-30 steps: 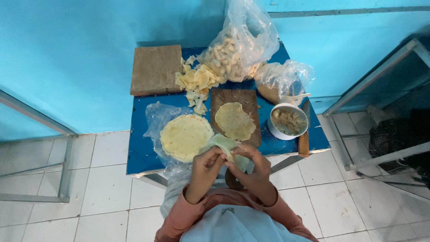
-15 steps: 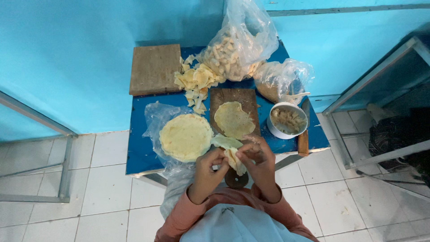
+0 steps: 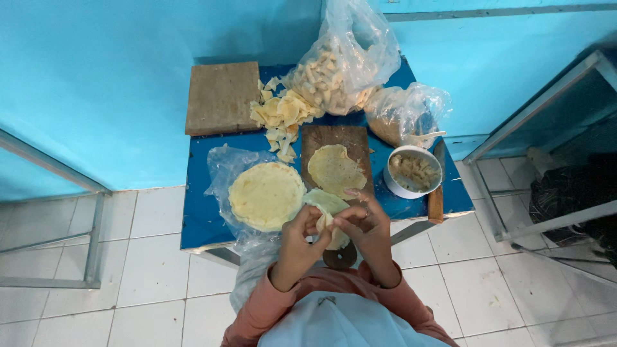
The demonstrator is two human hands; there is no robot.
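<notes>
– What do you see from above?
– Both hands meet over the near edge of the small blue table [image 3: 199, 218]. The left hand [image 3: 301, 239] and right hand [image 3: 363, 222] pinch a pale folded wrapper [image 3: 326, 207] between their fingertips.
– And around them?
– A stack of round wrappers [image 3: 267, 195] lies just left on plastic; another round one [image 3: 335, 169] rests on the wooden board [image 3: 334, 136], beside a white bowl of filling [image 3: 413, 171]

Both forearms, in salmon-pink sleeves, rise from the near edge and converge at the centre. The left hand [image 3: 301, 239] is curled, its fingertips pinched together and pointing right. The right hand [image 3: 363, 226] mirrors it, fingers bent leftward with one finger stretched towards the far side. The fingertips of both hands meet, pinched shut.
</notes>
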